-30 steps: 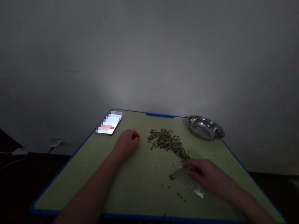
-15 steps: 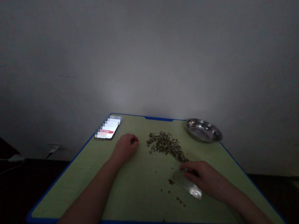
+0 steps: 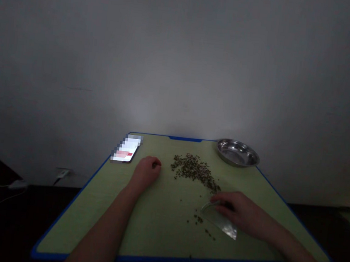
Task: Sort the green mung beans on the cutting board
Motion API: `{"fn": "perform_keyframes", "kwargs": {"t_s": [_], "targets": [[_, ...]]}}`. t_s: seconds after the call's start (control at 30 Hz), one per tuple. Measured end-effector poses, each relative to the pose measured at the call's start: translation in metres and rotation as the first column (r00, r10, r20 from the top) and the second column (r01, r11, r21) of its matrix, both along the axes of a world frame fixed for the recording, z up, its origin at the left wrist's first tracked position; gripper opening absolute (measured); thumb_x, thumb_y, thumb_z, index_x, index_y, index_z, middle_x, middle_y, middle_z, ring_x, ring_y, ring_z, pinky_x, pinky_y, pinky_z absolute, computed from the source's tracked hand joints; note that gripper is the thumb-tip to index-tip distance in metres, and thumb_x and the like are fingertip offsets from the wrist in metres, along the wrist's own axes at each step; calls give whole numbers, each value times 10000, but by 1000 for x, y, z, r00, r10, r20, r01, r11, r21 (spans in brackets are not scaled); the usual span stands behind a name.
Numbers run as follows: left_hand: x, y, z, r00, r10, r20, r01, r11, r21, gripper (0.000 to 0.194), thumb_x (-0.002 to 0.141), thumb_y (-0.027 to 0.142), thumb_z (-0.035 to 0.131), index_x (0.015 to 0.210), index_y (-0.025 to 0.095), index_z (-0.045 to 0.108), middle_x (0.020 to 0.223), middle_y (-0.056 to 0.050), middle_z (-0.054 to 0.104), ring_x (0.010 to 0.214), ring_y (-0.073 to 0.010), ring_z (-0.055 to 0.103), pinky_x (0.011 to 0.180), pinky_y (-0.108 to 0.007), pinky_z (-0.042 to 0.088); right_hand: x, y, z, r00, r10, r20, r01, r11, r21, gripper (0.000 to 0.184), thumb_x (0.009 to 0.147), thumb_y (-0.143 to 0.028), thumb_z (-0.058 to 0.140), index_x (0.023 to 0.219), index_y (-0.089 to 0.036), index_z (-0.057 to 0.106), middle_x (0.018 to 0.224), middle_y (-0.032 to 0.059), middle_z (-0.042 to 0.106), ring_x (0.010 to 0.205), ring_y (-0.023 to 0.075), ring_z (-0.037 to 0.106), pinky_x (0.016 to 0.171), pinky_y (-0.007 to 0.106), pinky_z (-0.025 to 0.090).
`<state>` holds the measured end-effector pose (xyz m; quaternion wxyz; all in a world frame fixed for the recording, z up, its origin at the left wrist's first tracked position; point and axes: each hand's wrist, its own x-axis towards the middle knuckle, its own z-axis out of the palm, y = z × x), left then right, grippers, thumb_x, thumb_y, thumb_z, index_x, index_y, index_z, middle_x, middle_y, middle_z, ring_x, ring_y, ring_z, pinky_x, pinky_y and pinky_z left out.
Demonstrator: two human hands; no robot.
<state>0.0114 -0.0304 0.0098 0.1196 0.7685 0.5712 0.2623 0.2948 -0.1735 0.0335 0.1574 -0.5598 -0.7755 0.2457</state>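
Note:
My left hand (image 3: pixel 147 172) rests on the table left of a pile of small dark beans or seeds (image 3: pixel 194 169), its fingers curled closed. Whatever those fingers may hold is hidden. Between the thumb and fingers of my right hand (image 3: pixel 234 208) is a small clear plastic bag (image 3: pixel 226 226), its rounded edge toward the pile and its shiny corner toward me. The right fingertips are close to the pile's near right end. A few loose beans (image 3: pixel 198 219) lie on the tabletop just left of the bag.
A shallow steel bowl (image 3: pixel 237 153) stands at the table's back right corner. A lit phone (image 3: pixel 127 149) lies at the back left. The light green table (image 3: pixel 97 218) has a blue rim, with a wall (image 3: pixel 182 65) behind it. A socket with a plug (image 3: pixel 62 173) is low at left.
My right hand has shifted slightly toward me with the bag, whose shiny corner now sits lower. More loose beans show beside the bag. My left hand has stayed in place.

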Motion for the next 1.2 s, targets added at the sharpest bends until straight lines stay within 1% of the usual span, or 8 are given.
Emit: {"fn": "perform_keyframes", "kwargs": {"t_s": [0.17,0.37,0.6,0.7,0.8,1.0,1.1,1.2], "targets": [[-1,1,-1,1000,1,-11,-1,1000,9,217,750,179,463,814,157,669,881,-86,662,882,-206,588,831,-333,449,-2,3,0,1000,6,0,-6,1000,19,228,873,-225,503,1000,-206,691,928,54,714,814,201,635,722,307,460],[-2,3,-3,1000,3,-4,-3,1000,8,217,742,191,464,814,162,667,883,-82,657,875,-206,589,815,-329,448,-8,6,1,1000,-2,11,1,999,44,204,863,-201,517,959,-215,696,874,43,720,768,191,635,703,295,456],[-2,2,-2,1000,-9,0,9,1000,21,214,740,200,470,809,167,669,867,-77,658,869,-201,590,820,-323,448,-14,7,3,999,30,11,-31,999,35,224,856,-202,529,1007,-209,694,939,50,726,813,190,643,727,295,462],[-2,2,-2,1000,6,4,-6,1000,16,224,738,200,462,808,167,671,873,-80,660,861,-202,592,805,-324,451,-14,7,5,999,17,36,-18,999,49,229,864,-217,520,1011,-213,696,910,48,729,778,187,645,706,294,462],[-1,1,-1,1000,-1,-1,1,1000,9,223,737,201,463,811,167,671,871,-79,662,850,-201,594,793,-322,454,-14,8,7,998,11,59,-14,998,62,234,850,-191,524,1006,-217,698,895,45,731,757,182,646,678,282,460],[-1,2,0,1000,1,-21,-1,1000,10,221,750,192,464,820,170,672,886,-80,669,871,-199,594,810,-321,458,-28,13,13,994,65,88,-73,993,94,266,845,-170,511,1014,-221,710,983,55,734,879,209,658,786,319,472],[-1,2,-1,1000,4,-17,-4,1000,9,221,752,190,465,829,169,670,892,-78,668,876,-197,593,819,-322,458,-36,14,19,991,92,93,-102,988,115,269,850,-163,501,997,-231,715,983,51,735,884,208,655,803,323,470],[-1,2,-1,1000,5,-20,-5,1000,12,211,750,193,471,821,175,669,885,-77,667,872,-198,594,818,-322,459,-37,14,25,991,99,93,-111,984,138,257,865,-170,497,994,-234,710,984,47,731,879,199,648,797,312,465]]}}
